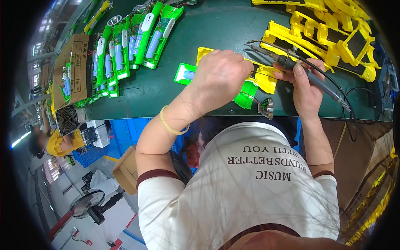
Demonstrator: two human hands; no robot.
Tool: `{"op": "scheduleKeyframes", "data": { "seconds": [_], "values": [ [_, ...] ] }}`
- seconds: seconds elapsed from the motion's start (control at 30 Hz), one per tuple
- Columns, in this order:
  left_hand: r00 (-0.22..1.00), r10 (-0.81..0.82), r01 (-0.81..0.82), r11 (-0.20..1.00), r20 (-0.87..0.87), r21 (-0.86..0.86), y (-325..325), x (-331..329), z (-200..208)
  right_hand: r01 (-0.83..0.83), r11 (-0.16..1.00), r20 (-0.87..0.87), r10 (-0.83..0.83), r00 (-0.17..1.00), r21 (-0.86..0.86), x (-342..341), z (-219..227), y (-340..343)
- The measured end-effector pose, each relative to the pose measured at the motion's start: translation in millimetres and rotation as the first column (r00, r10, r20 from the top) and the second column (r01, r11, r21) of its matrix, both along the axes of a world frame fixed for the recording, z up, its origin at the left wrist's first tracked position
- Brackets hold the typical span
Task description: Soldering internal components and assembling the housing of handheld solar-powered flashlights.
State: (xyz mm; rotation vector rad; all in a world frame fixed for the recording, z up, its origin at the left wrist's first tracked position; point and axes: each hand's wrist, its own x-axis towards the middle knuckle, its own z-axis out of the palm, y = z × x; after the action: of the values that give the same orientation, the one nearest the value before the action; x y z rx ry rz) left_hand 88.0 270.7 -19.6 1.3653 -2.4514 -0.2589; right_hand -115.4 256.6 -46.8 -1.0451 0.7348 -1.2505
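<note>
My right hand [307, 89] is closed around a soldering iron [317, 80], its tip pointing left above the yellow plastic parts. My left hand [223, 79] is closed over the work; a small dark thing shows at its fingertips, and what it grips is hidden. Under that hand lies a green plastic flashlight shell [246, 96] with a blue cylindrical battery [189, 75] in its left end. A yellow shell [265, 79] lies against it, partly covered by my left hand. A shiny reflector cup [266, 108] sits at the green shell's right end, by the table edge, with a thin wire running to it.
Several green shells [153, 46] with batteries and wiring lie at the left, beside a cardboard box [75, 68]. Yellow frames [316, 37] are heaped at the far right. The iron's black cable [352, 121] loops over the table edge. A person [62, 141] sits farther left.
</note>
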Motion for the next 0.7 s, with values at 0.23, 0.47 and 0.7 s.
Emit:
{"op": "scheduleKeyframes", "data": {
  "seconds": [0.23,0.47,0.7],
  "values": [
    [0.994,0.078,-0.074,0.996,-0.073,0.056,1.9,-2.5,11.4,0.023,1.0,-0.007,-0.023,1.0,-0.013,0.9,-0.8,0.1],
    [0.364,0.689,0.086,0.645,-0.627,0.759,12.3,25.6,40.5,0.028,1.0,-0.006,-0.028,1.0,-0.004,1.4,-0.9,0.0],
    [0.214,0.675,0.032,0.717,-0.706,0.696,29.4,56.5,16.7,0.121,0.977,-0.12,-0.144,0.982,-0.177,6.4,4.5,4.3]
  ]
}}
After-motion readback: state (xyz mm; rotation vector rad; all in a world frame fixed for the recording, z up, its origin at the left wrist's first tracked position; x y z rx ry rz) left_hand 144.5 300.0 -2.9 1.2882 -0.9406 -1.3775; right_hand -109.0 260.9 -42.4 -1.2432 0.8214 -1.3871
